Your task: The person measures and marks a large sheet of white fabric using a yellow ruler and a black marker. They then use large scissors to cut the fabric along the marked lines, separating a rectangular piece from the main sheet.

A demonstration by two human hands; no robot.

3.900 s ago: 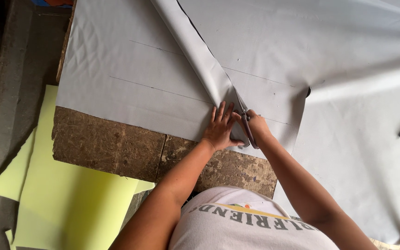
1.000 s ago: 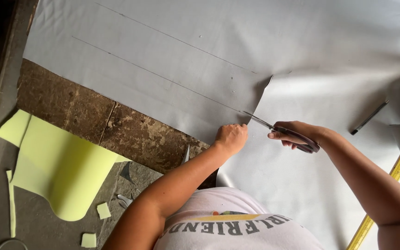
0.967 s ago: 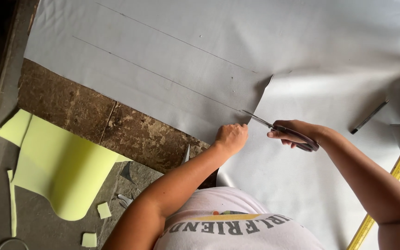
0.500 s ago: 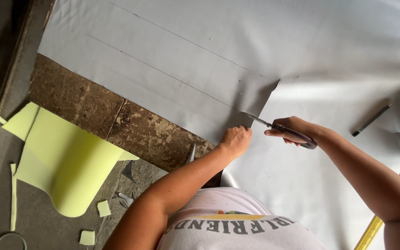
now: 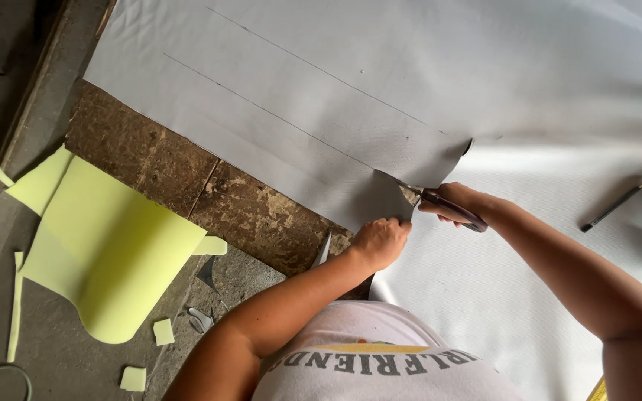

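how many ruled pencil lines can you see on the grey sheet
2. The upper line runs from top centre down-right toward the cut. The lower line lies parallel below it, leading to the scissors. More may be hidden under the folded sheet.

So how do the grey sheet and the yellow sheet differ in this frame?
The grey sheet is far bigger, running out of view; the yellow sheet shows whole. The grey sheet lies on the worn wooden table with ruled lines on it, while the yellow sheet hangs off the table's edge, unmarked. The right hand cuts the grey sheet with scissors; the yellow sheet is untouched. Both are thin and flexible.
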